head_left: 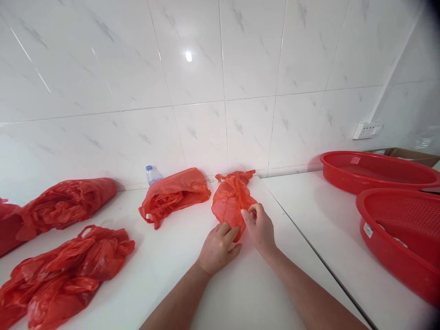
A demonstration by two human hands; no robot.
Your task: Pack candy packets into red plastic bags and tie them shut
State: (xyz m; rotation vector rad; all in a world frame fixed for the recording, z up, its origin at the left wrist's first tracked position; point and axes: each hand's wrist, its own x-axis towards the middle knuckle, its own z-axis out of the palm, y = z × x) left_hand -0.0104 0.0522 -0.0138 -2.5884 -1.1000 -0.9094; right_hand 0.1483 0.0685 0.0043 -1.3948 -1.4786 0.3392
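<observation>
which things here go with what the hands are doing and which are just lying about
Part of the work:
- thin red bag
- left hand, at its near end
- right hand, at its right side

Apparently just lying about:
- other red bags
- blue-capped bottle
- two red baskets
- box

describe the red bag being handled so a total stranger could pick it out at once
Start at the white tiled wall and drop to the white tabletop below. Just left of the dark seam in the tabletop lies a thin, crumpled red bag. Unlike the other red bags further left, it has the person's left grip and right grip at it.
</observation>
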